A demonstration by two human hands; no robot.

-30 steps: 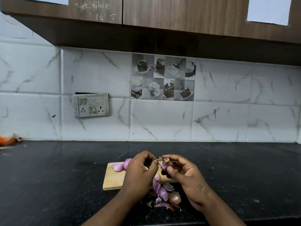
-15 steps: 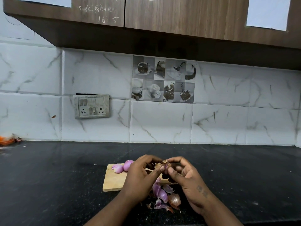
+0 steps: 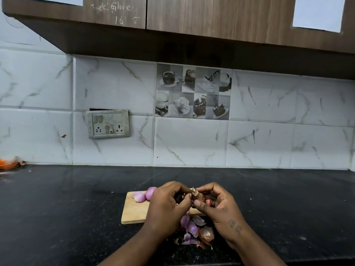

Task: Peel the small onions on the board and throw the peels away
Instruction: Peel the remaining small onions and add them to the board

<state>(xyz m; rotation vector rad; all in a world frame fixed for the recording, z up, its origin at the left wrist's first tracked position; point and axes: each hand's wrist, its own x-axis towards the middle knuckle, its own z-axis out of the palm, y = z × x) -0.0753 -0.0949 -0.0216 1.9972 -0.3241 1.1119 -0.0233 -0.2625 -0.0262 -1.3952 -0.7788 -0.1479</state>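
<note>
A small brown-skinned onion sits between both hands above the wooden board. My right hand grips it with curled fingers and thumb. My left hand pinches the dry skin at its top. Two peeled purple onions lie at the board's far left corner. Loose purple and brown peels are piled on the black counter in front of the board, between my wrists. The board's right half is hidden by my hands.
The black stone counter runs to a marble-tiled wall with a switch and socket plate. An orange object lies at the far left by the wall. Wooden cabinets hang overhead.
Both hands have drawn closer together around the onion, and the left fingers have shifted onto the skin at its top. The peel pile and the peeled onions stay where they were.
</note>
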